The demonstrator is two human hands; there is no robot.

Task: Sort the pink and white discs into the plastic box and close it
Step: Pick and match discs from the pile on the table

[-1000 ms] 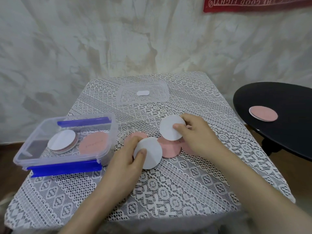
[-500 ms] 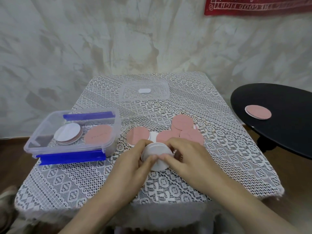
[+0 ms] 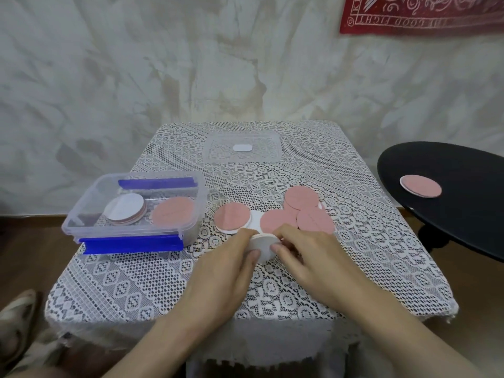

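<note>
A small stack of white discs (image 3: 262,245) sits between my two hands above the lace tablecloth. My left hand (image 3: 226,271) grips its left edge and my right hand (image 3: 308,264) grips its right edge. Behind them, several pink discs (image 3: 301,214) lie spread and overlapping on the cloth, with one pink disc (image 3: 232,218) apart on the left. The clear plastic box (image 3: 81,211) with blue clips stands open at the left; it holds a white-topped stack (image 3: 126,212) and a pink disc (image 3: 172,216). Its clear lid (image 3: 268,155) lies at the back of the table.
A black round side table (image 3: 458,214) at the right carries one pink disc (image 3: 421,186). The lace-covered table (image 3: 163,282) stands against a mottled wall, with a red cloth hanging at the top right. A foot in a sandal (image 3: 16,320) shows at the lower left.
A second ago each hand held its own white disc. The hands then came together, and now both grip one white stack nearer the table's front edge.
</note>
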